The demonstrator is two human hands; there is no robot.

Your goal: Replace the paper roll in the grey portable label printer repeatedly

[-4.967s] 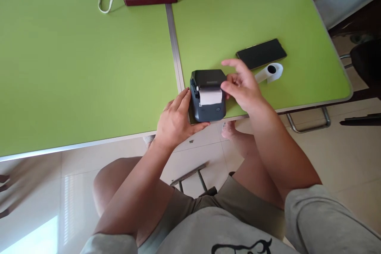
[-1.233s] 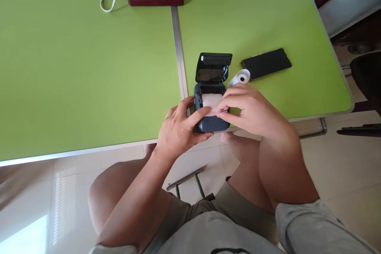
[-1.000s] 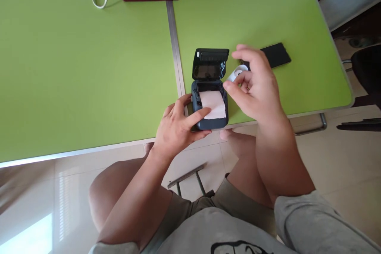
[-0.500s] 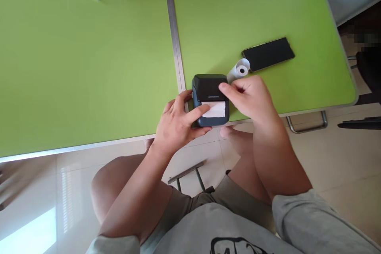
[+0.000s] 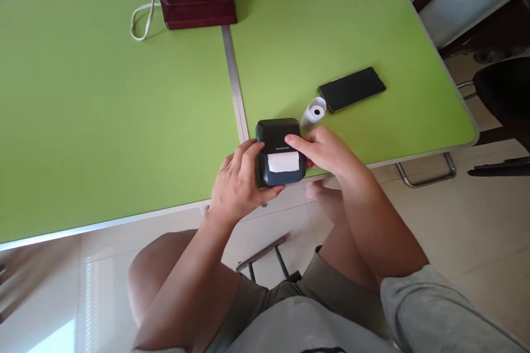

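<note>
A small dark portable label printer is held at the table's front edge, its lid toward the far side. A strip of white paper shows from the slot across its front. My left hand grips the printer's left side and near edge, thumb along the bottom. My right hand holds the right side, with its thumb lying on the lid and the other fingers mostly hidden beneath. Just beyond the printer, a white paper roll lies with its cored end facing up and right.
A black phone lies flat beyond the roll on the green table. At the back stands a dark red appliance with two dials and a white cord. A dark chair is at the right.
My left thumb has moved off the paper strip to the printer's near edge. My right hand has closed onto the printer's right side. The view has tilted up, showing more of the appliance.
</note>
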